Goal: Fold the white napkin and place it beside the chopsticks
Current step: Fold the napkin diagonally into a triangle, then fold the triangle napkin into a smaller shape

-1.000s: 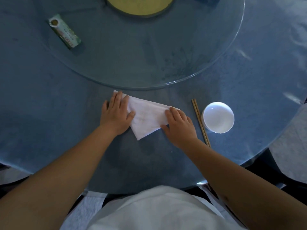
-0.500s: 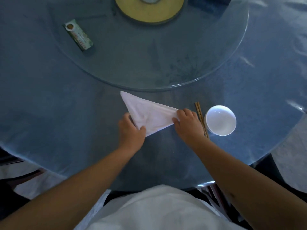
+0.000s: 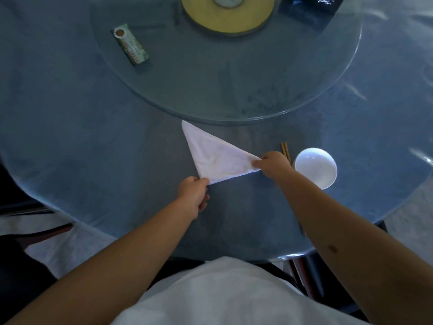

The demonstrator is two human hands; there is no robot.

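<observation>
The white napkin (image 3: 216, 158) lies on the blue table as a folded triangle, one tip pointing to the far left. My left hand (image 3: 194, 194) pinches its near corner. My right hand (image 3: 274, 164) pinches the right corner, close to the chopsticks. Only the far ends of the brown chopsticks (image 3: 285, 150) show, as my right hand and wrist cover the remainder. They lie just right of the napkin.
A white bowl (image 3: 315, 166) stands right of the chopsticks. A glass turntable (image 3: 234, 73) fills the table's middle, carrying a green packet (image 3: 130, 44), a yellow disc (image 3: 228, 12) and a dark box (image 3: 309, 7). The table's edge (image 3: 288, 255) curves close to my body.
The napkin has gone from a wider flattened shape under both palms to a sharp triangle. My hands have shifted from pressing it flat to pinching its near and right corners.
</observation>
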